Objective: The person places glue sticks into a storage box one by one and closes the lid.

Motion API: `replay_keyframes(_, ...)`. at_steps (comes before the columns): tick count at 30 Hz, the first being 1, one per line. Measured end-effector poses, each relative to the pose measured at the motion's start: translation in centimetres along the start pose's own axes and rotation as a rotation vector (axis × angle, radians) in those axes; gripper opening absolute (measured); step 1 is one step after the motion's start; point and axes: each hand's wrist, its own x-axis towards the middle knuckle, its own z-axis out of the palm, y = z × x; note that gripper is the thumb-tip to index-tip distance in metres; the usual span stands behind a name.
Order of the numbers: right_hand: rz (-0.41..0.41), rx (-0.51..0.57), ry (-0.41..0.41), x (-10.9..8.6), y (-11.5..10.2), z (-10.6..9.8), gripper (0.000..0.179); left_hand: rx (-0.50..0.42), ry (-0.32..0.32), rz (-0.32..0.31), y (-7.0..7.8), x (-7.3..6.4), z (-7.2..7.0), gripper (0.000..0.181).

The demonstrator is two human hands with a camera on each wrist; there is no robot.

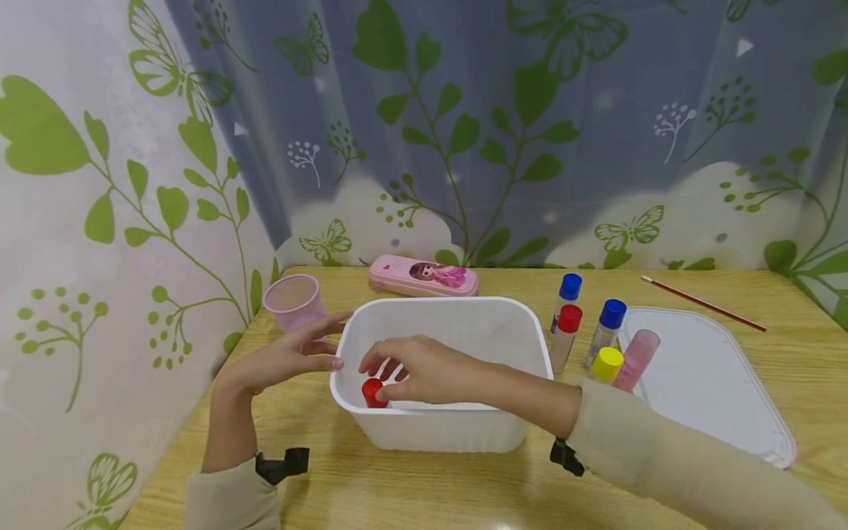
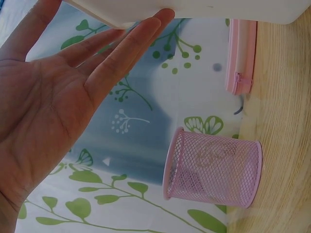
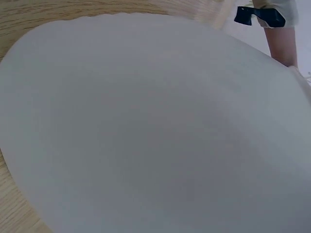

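Observation:
A white plastic bin point(image 1: 450, 433) stands on the wooden table. Inside its near left corner, a red cap point(image 1: 373, 392) shows; whatever is below the cap is mostly hidden by the bin wall. My right hand point(image 1: 424, 368) reaches into the bin over the near rim. Its thumb tip is right at the red cap, while the other fingers arch loosely above it, apart from the cap. At the bin's left end is my left hand point(image 1: 291, 357), fingers and thumb spread along the rim. In the left wrist view, the left hand point(image 2: 53, 107) has straight fingers reaching the bin point(image 2: 228, 9).
A pink mesh cup point(image 1: 294, 302) stands behind the left hand, and a pink pencil case point(image 1: 424, 276) lies behind the bin. To the right are several small capped bottles point(image 1: 565, 338), a pink tube point(image 1: 637, 361), a white lid point(image 1: 709, 383) and a red pencil point(image 1: 705, 303).

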Motion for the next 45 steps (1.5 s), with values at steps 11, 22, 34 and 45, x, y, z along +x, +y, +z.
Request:
replay_keyframes(11, -0.072, 0.027, 0.302, -5.8, -1.3, -3.7, 0.02, -0.002, 0.008, -0.01, 0.0, 0.1, 0.0, 0.067)
replay_keyframes(22, 0.037, -0.076, 0.587, -13.8, 0.1, -6.5, 0.023, 0.019, 0.024, -0.027, 0.1, -0.2, 0.0, 0.068)
replay_keyframes(34, 0.232, -0.403, 0.776, -18.9, 4.1, -6.2, 0.025, 0.023, 0.02, -0.015, -0.1, -0.2, 0.1, 0.066)
replay_keyframes(45, 0.197, -0.504, 0.764, -20.5, 6.1, -5.1, 0.038, 0.012, 0.006, -0.016, 0.1, -0.1, 0.0, 0.067)
